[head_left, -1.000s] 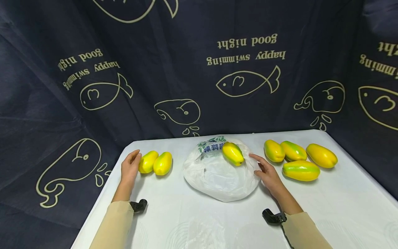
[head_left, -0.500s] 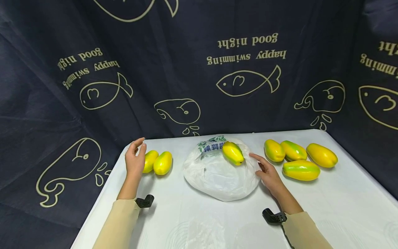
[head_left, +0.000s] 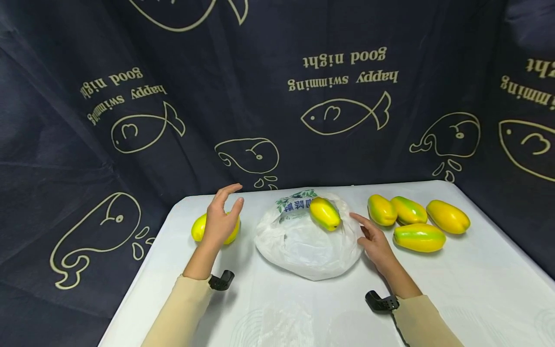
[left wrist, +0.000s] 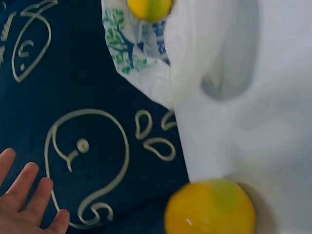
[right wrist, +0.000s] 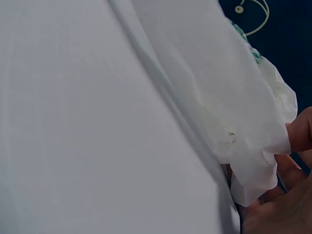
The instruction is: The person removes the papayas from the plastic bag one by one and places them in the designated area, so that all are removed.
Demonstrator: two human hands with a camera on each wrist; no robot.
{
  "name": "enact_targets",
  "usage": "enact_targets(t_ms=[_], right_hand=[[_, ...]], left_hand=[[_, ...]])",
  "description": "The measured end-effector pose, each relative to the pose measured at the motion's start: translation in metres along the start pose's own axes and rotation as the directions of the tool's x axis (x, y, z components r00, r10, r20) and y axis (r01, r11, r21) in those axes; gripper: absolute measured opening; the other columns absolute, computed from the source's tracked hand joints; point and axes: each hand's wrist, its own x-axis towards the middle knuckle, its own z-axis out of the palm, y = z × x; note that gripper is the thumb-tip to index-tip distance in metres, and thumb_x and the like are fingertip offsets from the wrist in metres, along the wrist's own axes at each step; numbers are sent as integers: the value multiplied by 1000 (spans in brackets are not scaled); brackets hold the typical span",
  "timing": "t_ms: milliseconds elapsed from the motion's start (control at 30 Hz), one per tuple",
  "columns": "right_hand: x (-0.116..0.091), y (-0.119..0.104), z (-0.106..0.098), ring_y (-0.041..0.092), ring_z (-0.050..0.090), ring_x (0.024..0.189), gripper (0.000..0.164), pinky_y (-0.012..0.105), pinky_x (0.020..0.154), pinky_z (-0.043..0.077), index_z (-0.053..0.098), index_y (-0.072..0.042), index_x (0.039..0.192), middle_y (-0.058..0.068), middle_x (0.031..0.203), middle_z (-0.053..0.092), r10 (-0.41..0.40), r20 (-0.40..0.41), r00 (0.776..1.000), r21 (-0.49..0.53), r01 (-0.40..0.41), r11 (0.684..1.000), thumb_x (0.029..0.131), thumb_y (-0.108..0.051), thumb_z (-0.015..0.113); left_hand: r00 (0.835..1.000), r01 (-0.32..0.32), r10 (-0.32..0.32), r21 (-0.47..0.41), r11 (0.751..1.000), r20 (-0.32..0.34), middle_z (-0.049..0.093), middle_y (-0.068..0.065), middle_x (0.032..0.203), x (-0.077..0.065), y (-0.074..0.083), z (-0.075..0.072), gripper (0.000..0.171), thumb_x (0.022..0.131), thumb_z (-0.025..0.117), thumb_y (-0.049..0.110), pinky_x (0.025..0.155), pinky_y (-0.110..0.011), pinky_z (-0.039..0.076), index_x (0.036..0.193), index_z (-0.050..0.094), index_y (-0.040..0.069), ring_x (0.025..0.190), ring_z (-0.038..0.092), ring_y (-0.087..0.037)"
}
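Observation:
My left hand is raised over the two papayas at the left, with fingers extended and nothing held. In the head view it partly covers those yellow-green papayas; the left wrist view shows one papaya near that hand. A white plastic bag with green leaf print lies mid-table, its mouth spread. One papaya rests at the bag's far right part. At the bag's right edge, my right hand pinches the plastic between thumb and fingers, as the right wrist view shows the thumb over it.
Several more papayas lie grouped on the right side of the white-covered table. A dark cloth curtain with fish and whale drawings hangs behind the table and along its sides.
My left hand has lifted from beside the left papayas and moved rightward over them. The right hand stays at the bag's edge, and the bag and papayas look the same.

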Motion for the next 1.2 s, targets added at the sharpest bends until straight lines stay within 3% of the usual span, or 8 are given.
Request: enact_targets(t_ms=[100,233,267,433,667,800,1200], right_hand=[[0,-1,0,29,28,150,72,17,117,29,41,-16,153,6,164,31,11,-12,1000,6,-11,1000,87,12,44],[1,-4,1,30,24,152,72,49,124,19,40,-14,154,8,164,30,31,-27,999,7,-31,999,87,13,44],[1,-4,1,30,23,153,72,52,124,19,39,-14,154,8,165,29,38,-30,999,9,-37,999,87,13,43],[1,-5,0,30,20,154,73,52,125,18,39,-14,154,8,165,27,57,-44,997,12,-57,998,86,13,43],[2,-4,1,27,18,155,72,50,125,16,40,-13,154,7,165,29,63,-54,997,9,-62,998,86,12,44],[2,-3,1,27,19,154,72,51,125,16,40,-12,153,8,164,30,62,-53,997,21,-61,998,86,13,44],[3,-2,1,27,21,153,73,50,125,17,42,-13,153,8,163,32,46,-43,998,11,-46,999,85,13,44]], left_hand=[[997,-62,60,46,997,57,55,-3,144,0,8,10,35,98,60,17,117,-49,37,133,61,16,139,48,-25],[988,-124,118,53,991,97,56,-4,142,0,15,25,35,97,62,16,114,-49,41,131,63,12,136,51,-26],[988,-120,116,38,992,104,57,-3,142,0,16,29,34,97,62,17,114,-49,41,131,63,12,135,52,-25],[984,-70,76,-41,997,164,60,-3,139,0,26,54,33,98,61,17,113,-48,42,130,64,11,130,55,-26],[964,-85,82,3,996,254,59,-5,139,0,33,89,34,96,63,18,112,-45,44,130,64,14,131,55,-25],[955,-58,59,-10,998,290,57,-6,141,-1,31,106,37,96,64,17,111,-46,44,132,62,13,132,54,-26],[899,-8,-6,30,1000,437,45,-7,153,3,30,142,52,95,67,28,119,-49,35,143,53,14,145,39,-28]])
